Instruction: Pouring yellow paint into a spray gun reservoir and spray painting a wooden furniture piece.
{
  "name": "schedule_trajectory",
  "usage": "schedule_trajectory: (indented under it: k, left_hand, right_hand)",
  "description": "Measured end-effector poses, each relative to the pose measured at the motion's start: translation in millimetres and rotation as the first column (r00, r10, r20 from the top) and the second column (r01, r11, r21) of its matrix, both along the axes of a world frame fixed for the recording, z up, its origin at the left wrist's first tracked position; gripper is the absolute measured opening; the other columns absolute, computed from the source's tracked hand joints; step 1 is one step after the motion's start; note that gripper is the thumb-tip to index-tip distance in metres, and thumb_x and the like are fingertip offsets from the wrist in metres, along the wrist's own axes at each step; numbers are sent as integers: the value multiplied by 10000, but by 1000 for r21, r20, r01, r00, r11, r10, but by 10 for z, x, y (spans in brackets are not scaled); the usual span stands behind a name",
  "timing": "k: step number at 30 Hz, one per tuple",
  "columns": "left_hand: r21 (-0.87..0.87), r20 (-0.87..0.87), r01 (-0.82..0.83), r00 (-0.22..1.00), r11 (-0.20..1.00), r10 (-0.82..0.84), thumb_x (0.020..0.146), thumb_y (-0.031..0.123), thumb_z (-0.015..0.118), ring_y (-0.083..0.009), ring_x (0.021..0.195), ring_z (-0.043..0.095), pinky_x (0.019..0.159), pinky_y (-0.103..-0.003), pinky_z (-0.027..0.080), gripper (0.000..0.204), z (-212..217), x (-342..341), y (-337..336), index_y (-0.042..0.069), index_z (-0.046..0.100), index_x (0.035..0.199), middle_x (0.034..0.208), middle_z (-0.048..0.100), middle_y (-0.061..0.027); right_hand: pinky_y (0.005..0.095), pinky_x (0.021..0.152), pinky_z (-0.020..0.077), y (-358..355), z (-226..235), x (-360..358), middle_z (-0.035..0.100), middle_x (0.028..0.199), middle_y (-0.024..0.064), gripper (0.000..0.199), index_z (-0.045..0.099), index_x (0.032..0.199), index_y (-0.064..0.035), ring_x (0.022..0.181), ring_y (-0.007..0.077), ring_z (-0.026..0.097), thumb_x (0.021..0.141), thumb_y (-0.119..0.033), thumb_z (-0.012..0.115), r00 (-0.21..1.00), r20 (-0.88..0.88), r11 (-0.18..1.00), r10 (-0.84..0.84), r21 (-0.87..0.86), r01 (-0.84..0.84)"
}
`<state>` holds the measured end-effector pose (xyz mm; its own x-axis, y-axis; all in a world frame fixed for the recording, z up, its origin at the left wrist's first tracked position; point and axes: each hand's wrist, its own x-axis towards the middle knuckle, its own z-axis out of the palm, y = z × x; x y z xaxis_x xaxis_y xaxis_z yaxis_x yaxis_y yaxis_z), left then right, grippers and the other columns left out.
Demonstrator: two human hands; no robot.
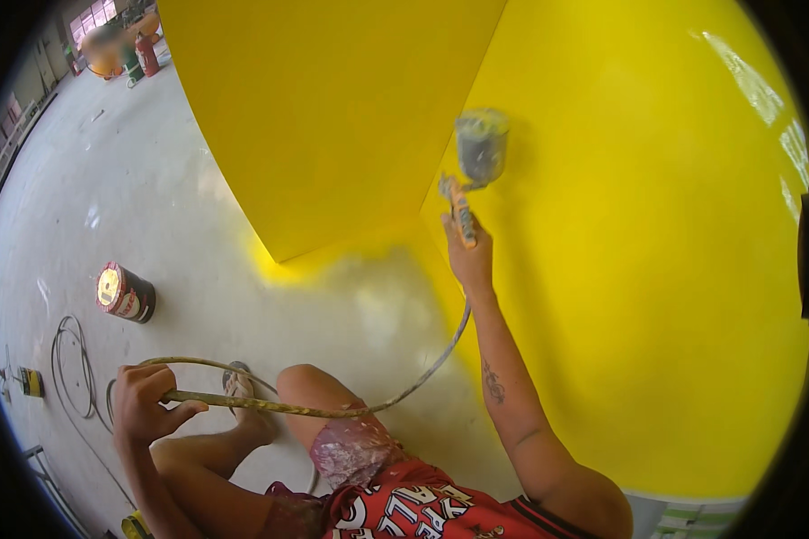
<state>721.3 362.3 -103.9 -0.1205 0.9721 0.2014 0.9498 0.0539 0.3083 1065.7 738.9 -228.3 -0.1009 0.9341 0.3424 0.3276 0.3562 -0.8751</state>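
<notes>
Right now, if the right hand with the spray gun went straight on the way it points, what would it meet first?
Most likely the yellow panel. The right hand aims the spray gun toward it, and nothing shows between them, though depth is hard to judge in this view.

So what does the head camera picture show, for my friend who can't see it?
A person crouching on a pale concrete floor points a paint-spattered spray gun with a grey cup on top, held in the right hand, at a big bright yellow panel. The left hand holds a loop of yellowish air hose. A round paint tin stands nearby.
</notes>
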Motion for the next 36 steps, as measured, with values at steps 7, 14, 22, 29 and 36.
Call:
schedule_trajectory:
  k: [7,14,22,29,36]
  left_hand:
    - [52,10,68,998,996,-69,615,448,890,-241,428,345,429,-369,283,654,23,6,52,74,359,537,492,347,-49]
    - [45,18,76,997,996,-77,611,417,890,-240,429,366,433,-368,282,618,18,27,55,69,384,539,486,352,-51]
    - [-8,4,28,1000,1000,-27,607,490,887,-252,439,334,428,-372,267,698,6,36,51,71,331,551,501,324,-54]
    - [9,11,50,999,999,-50,608,492,881,-258,441,332,433,-370,267,693,12,58,52,70,335,548,505,321,-56]
    - [-18,60,22,998,1000,-20,614,478,882,-258,447,328,437,-375,261,678,80,77,54,66,348,548,506,322,-58]
  right_hand:
    - [298,596,441,110,1532,-296,608,756,34,221,613,950,26,662,102,516,959,-183,685,944,-325,915,57,395,81]
    - [295,615,441,139,1592,-340,610,802,48,255,604,1074,53,702,90,514,973,-174,662,921,-384,898,69,425,110]
    - [330,553,430,-103,-185,-41,561,665,33,200,613,943,6,604,113,471,967,-187,658,994,-103,998,43,-40,-48]
    - [401,655,483,-69,-1103,96,648,734,158,305,638,913,16,651,289,591,934,-287,666,967,236,915,99,-403,5]
    - [351,690,498,-70,-291,34,659,787,116,291,665,1018,20,713,199,596,939,-259,682,991,123,946,51,-323,-8]
